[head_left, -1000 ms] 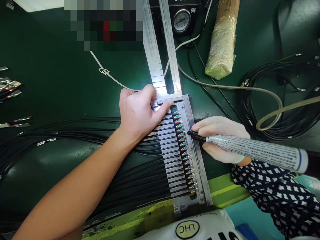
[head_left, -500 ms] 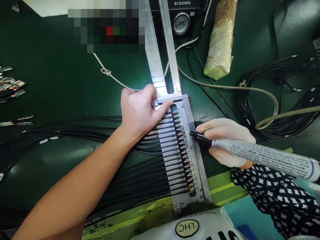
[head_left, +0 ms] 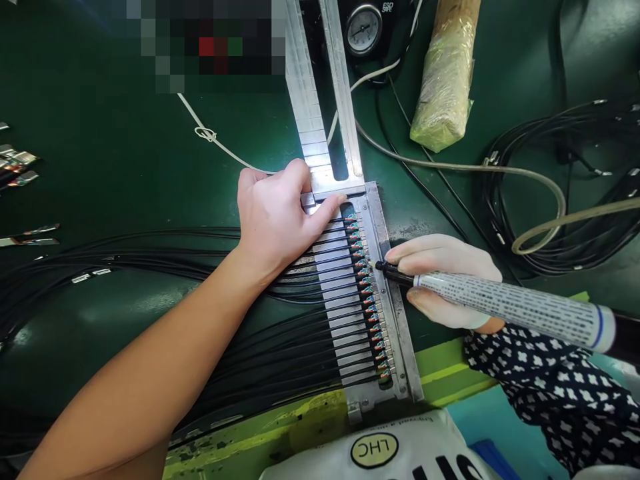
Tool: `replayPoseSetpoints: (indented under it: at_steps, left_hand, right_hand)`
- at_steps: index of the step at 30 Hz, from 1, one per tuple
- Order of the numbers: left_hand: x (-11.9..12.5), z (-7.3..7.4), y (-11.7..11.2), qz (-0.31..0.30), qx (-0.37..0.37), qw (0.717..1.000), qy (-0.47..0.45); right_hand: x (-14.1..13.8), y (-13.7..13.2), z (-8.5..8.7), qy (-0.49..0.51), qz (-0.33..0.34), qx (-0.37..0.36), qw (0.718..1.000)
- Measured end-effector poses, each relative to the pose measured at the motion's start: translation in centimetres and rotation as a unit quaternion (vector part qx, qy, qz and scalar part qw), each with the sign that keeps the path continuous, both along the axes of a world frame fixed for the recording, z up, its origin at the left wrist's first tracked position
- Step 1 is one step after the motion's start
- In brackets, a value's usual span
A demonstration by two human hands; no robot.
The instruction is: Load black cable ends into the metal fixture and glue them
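My left hand [head_left: 274, 210] is closed round the upper end of a slotted metal fixture [head_left: 374, 207], thumb resting across its top. My right hand [head_left: 450, 277], in a white glove, grips a thick marker-like pen [head_left: 505, 300] with a printed white barrel and a black front end. Its pale tip points left and meets, or nearly meets, the row of small metal connectors [head_left: 374, 293] in the fixture; contact cannot be made out. Several black cables [head_left: 345, 290] lie side by side in the fixture's slots, their coloured wires ending at the connectors.
A long metal rail [head_left: 345, 133] runs back from the fixture. Behind stand a device with a round gauge [head_left: 364, 29] and a plastic-wrapped block [head_left: 445, 87]. Coiled black cables [head_left: 500, 220] lie at right, loose cable ends [head_left: 20, 167] at far left. A printed white bag [head_left: 410, 447] is in front.
My right hand and the pen have shifted slightly left, bringing the tip closer to the connectors. The left hand keeps its hold on the fixture. The whole view has shifted a little.
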State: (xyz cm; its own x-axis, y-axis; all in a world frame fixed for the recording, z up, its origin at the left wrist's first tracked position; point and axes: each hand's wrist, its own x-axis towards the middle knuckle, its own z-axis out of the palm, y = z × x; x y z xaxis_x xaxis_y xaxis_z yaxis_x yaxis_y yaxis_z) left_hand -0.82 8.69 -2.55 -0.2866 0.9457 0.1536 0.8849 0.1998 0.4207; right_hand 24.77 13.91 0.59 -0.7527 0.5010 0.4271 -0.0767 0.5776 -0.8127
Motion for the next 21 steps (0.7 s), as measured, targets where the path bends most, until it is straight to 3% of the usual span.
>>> replayPoseSetpoints:
  at_steps: [21]
  left_hand:
    - [0.03, -0.15, 0.05, 0.003, -0.002, 1.0, 0.013]
  right_hand:
    - [0.04, -0.19, -0.03, 0.014, -0.002, -0.008, 1.0]
